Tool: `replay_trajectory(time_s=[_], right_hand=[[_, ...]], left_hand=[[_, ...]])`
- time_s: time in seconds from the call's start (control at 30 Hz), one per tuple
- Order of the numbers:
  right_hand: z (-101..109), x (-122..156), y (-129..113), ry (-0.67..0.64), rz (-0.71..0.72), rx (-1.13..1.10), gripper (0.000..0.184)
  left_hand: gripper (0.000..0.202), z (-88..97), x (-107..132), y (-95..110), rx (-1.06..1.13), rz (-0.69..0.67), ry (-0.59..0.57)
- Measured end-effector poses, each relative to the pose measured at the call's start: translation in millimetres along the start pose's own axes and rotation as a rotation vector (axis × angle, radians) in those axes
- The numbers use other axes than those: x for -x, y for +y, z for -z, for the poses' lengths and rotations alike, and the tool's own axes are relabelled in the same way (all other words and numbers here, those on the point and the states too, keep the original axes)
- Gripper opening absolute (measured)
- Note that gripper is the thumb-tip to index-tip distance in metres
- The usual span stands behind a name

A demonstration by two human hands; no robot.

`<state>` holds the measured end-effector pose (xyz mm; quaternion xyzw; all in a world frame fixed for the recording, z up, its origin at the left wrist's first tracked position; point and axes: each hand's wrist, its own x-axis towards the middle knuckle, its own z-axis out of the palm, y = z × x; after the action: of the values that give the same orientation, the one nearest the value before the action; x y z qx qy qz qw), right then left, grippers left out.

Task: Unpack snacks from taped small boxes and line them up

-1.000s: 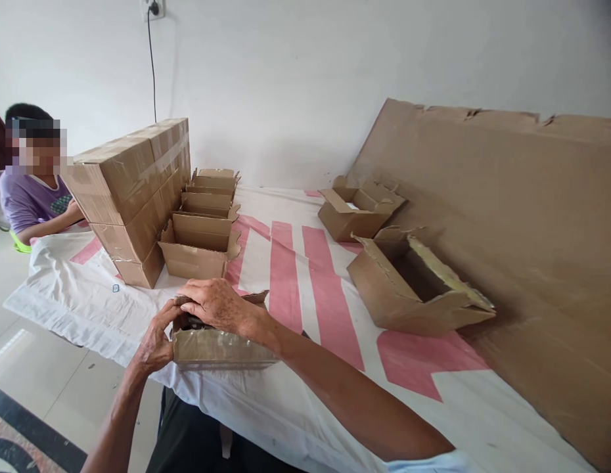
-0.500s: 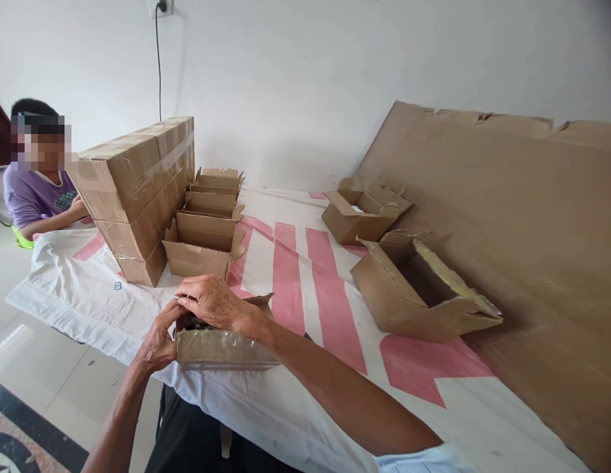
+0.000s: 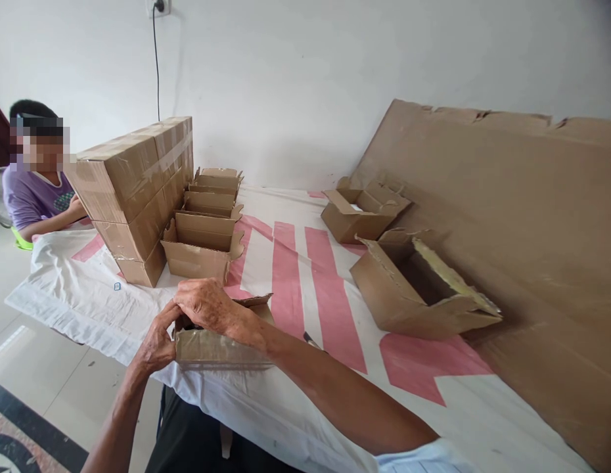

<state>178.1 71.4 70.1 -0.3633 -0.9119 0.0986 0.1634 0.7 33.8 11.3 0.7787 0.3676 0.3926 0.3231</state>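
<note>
A small taped cardboard box (image 3: 217, 347) sits at the near edge of the white and pink table cover (image 3: 295, 276). My left hand (image 3: 156, 341) grips its left end with curled fingers. My right hand (image 3: 209, 305) lies over the box's open top, fingers bent down onto it. Something dark shows inside the box under my fingers; I cannot make out what it is.
A stack of sealed cartons (image 3: 133, 190) stands at the left, with a row of open small boxes (image 3: 204, 243) beside it. Two more open boxes (image 3: 414, 282) (image 3: 362, 211) lie at the right against a large cardboard sheet (image 3: 522, 217). A person in a purple shirt (image 3: 32, 197) sits at the far left.
My right hand has shifted slightly left and down over the box top. My left hand keeps its grip on the box's end. The box has stayed in place.
</note>
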Motion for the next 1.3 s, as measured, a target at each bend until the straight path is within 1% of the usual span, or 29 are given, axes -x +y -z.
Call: replay_trajectory(time_s=[0.1, 0.17, 0.2, 0.27, 0.3, 0.4, 0.47, 0.63, 0.73, 0.83, 0.93, 1.0, 1.03, 1.07, 1.13, 1.23, 1.3], right_hand=[[1, 4, 0, -0.018, 0.045, 0.012, 0.022], [6, 10, 5, 0.017, 0.034, -0.029, 0.016], [9, 14, 9, 0.044, 0.008, -0.053, 0.014], [16, 22, 18, 0.082, -0.074, -0.082, 0.022], [19, 25, 22, 0.079, -0.112, -0.082, 0.023], [23, 31, 28, 0.005, -0.153, -0.069, 0.009], [21, 31, 28, -0.018, -0.149, -0.068, 0.011], [9, 27, 23, -0.008, -0.106, -0.002, 0.022], [5, 27, 26, 0.009, -0.079, 0.012, 0.022], [3, 30, 29, 0.068, -0.071, 0.004, 0.022], [3, 35, 23, 0.236, -0.034, 0.03, 0.018], [3, 40, 14, 0.309, 0.04, 0.028, 0.02], [2, 42, 9, 0.307, 0.08, 0.015, 0.022], [1, 44, 4, 0.278, 0.113, -0.007, 0.023], [-3, 47, -4, 0.183, 0.129, -0.072, 0.021], [-6, 47, -11, 0.059, 0.056, -0.196, 0.014], [-4, 47, -13, 0.029, 0.005, -0.29, 0.013]], left_hand=[[0.028, 0.2, 1, -1, -0.013, 0.007, 0.009], [0.032, 0.4, 2, -1, 0.004, -0.001, -0.009], [0.035, 0.6, 2, -2, 0.021, -0.012, -0.023], [0.039, 1.0, 2, -4, 0.058, -0.047, -0.045], [0.041, 1.2, 2, -6, 0.075, -0.07, -0.052], [0.045, 1.6, 1, -10, 0.099, -0.115, -0.056], [0.044, 1.7, 1, -12, 0.091, -0.106, -0.055], [0.042, 1.5, 2, -12, 0.073, -0.075, -0.042], [0.041, 1.7, 2, -11, 0.079, -0.078, -0.039], [0.041, 1.7, 0, -10, 0.083, -0.08, -0.043], [0.04, 0.9, 1, -10, 0.078, -0.048, -0.043], [0.036, 0.4, 2, -9, 0.07, -0.012, -0.036], [0.033, 0.4, 2, -9, 0.07, 0.006, -0.038], [0.032, 0.6, 2, -8, 0.075, 0.02, -0.042], [0.035, 1.6, 2, -6, 0.096, 0.036, -0.052], [0.043, 4.0, 2, -3, 0.107, 0.064, -0.07], [0.043, 5.3, 2, -2, 0.09, 0.094, -0.08]])
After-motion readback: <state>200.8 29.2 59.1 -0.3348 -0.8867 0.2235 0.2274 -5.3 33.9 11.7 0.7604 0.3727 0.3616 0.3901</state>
